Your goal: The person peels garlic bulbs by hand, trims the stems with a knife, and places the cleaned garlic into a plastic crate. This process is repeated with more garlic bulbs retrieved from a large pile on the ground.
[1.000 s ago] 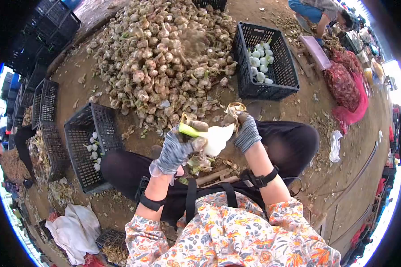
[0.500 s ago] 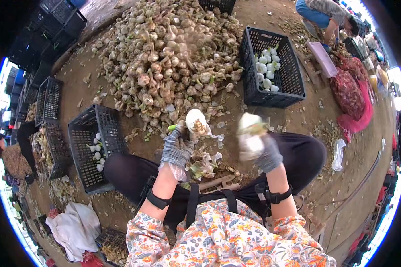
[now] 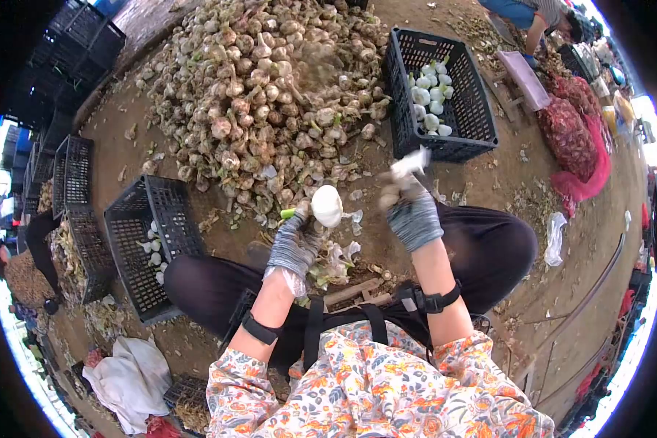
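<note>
My left hand, in a grey knit glove, grips a peeled white garlic bulb with a short green stem, held up in front of my knees. My right hand, gloved the same way, is raised beside it and pinches a strip of white garlic skin. A heap of peelings lies on the ground between my legs, just under both hands.
A big pile of unpeeled garlic fills the ground ahead. A black crate with several peeled bulbs stands at the far right, another black crate at my left. Stacked empty crates line the left edge. A person crouches at the top right.
My right hand has swung up and forward, away from the bulb, with a strip of skin in it. The bulb in my left hand now shows clean white.
</note>
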A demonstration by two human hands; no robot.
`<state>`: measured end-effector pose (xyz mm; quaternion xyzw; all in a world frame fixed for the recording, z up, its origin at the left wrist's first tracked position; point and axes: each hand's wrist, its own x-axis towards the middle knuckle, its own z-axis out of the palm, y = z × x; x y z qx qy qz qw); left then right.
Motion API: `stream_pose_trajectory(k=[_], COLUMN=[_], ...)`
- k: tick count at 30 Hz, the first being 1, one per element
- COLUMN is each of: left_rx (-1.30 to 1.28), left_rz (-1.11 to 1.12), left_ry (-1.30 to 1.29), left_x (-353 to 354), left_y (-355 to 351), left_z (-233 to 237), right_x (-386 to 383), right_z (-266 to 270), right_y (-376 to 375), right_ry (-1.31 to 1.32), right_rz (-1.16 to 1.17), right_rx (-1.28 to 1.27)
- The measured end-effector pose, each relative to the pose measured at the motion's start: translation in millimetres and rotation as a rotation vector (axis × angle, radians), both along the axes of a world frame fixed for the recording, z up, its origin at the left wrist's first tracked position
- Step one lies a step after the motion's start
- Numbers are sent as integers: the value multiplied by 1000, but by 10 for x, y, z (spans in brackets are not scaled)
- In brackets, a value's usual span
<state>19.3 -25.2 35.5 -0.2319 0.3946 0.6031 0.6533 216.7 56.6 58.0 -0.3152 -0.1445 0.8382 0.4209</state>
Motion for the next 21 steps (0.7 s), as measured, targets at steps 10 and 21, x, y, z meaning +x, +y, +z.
stream_pose_trajectory(k=[10, 21], left_rx=[-23, 345], left_rz=[-158, -1592], left_ry=[172, 1153], left_x=[190, 329], left_y=[46, -233], left_z=[-479, -1137], right_x=[-321, 12], right_z=[-1019, -1126], right_y=[-34, 1194], right_ry=[-526, -700], right_rz=[254, 70], right_rx=[-185, -149])
